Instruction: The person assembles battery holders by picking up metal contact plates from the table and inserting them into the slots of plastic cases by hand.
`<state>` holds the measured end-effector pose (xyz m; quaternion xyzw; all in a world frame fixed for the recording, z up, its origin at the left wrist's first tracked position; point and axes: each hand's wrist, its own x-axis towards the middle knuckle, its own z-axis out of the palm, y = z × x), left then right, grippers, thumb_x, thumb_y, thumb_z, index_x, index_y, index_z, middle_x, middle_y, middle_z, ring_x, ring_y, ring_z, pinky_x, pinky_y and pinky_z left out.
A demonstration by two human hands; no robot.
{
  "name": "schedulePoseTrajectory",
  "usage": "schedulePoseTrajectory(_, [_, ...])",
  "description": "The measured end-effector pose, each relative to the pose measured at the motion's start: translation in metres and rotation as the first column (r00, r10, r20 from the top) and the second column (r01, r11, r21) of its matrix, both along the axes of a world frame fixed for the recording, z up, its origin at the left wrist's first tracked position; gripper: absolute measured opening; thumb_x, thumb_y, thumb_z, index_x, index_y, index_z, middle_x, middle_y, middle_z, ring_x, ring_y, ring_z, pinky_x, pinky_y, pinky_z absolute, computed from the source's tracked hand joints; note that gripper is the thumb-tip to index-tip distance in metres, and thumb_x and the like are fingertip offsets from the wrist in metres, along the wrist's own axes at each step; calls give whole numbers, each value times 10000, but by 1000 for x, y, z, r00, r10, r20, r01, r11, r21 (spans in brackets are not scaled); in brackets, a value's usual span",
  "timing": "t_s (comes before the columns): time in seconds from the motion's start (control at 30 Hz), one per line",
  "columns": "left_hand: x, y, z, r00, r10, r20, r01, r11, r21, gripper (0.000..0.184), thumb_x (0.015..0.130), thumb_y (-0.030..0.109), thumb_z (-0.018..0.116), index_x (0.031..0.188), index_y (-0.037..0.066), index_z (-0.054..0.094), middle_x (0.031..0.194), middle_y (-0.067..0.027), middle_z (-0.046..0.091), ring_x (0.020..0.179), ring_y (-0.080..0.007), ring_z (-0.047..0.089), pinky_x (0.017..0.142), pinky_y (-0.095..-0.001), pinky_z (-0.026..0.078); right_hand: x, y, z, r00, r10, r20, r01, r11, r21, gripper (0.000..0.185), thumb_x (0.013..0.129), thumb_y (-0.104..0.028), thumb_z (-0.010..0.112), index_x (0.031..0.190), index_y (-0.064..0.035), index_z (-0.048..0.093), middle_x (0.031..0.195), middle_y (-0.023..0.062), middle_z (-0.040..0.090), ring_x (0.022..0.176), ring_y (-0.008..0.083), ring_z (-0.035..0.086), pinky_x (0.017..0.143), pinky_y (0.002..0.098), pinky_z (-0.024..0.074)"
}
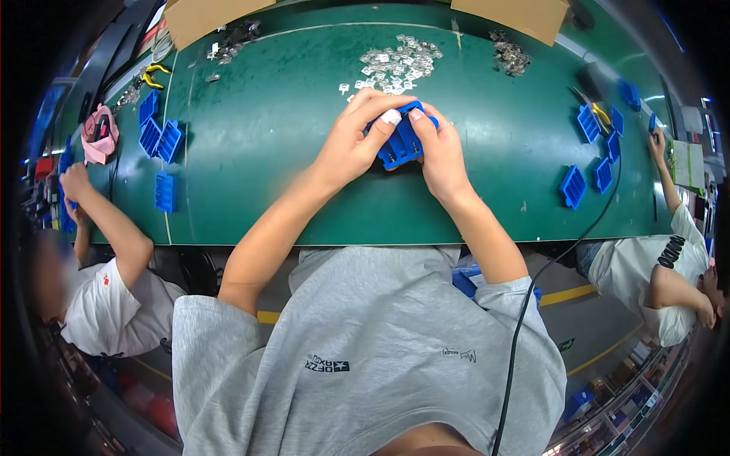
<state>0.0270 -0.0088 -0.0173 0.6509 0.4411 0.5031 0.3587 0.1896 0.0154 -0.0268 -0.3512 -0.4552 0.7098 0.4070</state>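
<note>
Near the middle of the green table, a blue plastic case (401, 146) with slots is held between both hands, above the tabletop. My left hand (357, 137) wraps round its left side, the thumb with a white covering on its tip pressing on the upper part. My right hand (441, 146) grips the right side, thumb on the top edge. Small dark parts show inside the slots; what lies under the fingertips is hidden. Just beyond my hands lies a pile of small metal pieces (399, 64).
Blue cases (169, 141) lie at the left, others (573, 187) at the right. Dark small parts (509, 57) and cardboard boxes (509, 17) are at the far side. Co-workers sit left (122, 304) and right (646, 273). A black cable (518, 334) hangs at the right.
</note>
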Motion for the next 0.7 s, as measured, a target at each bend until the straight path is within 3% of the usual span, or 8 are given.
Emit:
schedulePoseTrajectory(0.13, [3,1,-1,999,46,15,-45,997,-58,282,956,170,521,1166,8,615,1093,-106,572,1030,-222,546,914,-323,429,0,2,12,995,65,-71,-78,978,-194,365,983,-292,492,1192,7,517,972,98,614,792,170,656,564,336,601])
schedulePoseTrajectory(0.23, [6,1,0,989,147,-19,-146,989,25,248,932,144,552,1128,10,626,1088,-110,575,1031,-226,556,891,-329,452,-1,2,15,994,37,-105,-59,975,-213,373,983,-303,485,1193,4,506,968,107,614,788,188,661,571,340,605])
schedulePoseTrajectory(0.43, [4,0,4,925,304,-227,-255,942,219,142,830,71,658,967,38,671,1020,-106,602,989,-248,577,842,-341,479,-4,-1,10,999,49,13,-47,991,-124,363,1004,-279,414,1228,0,477,1041,119,608,872,194,658,641,365,614])
schedulePoseTrajectory(0.53, [7,0,8,889,361,-282,-285,918,277,121,801,53,675,921,40,673,982,-93,613,965,-262,576,823,-355,481,-6,-3,9,998,69,-12,-70,990,-122,365,1004,-264,424,1256,-4,465,1063,120,600,902,186,648,680,363,615])
schedulePoseTrajectory(0.7, [5,0,12,844,398,-359,-281,899,336,141,797,45,677,936,33,656,953,-80,621,929,-263,576,799,-357,481,-11,-6,6,998,31,56,-31,999,7,329,1004,-215,459,1256,-5,463,1050,103,593,888,180,643,702,351,604])
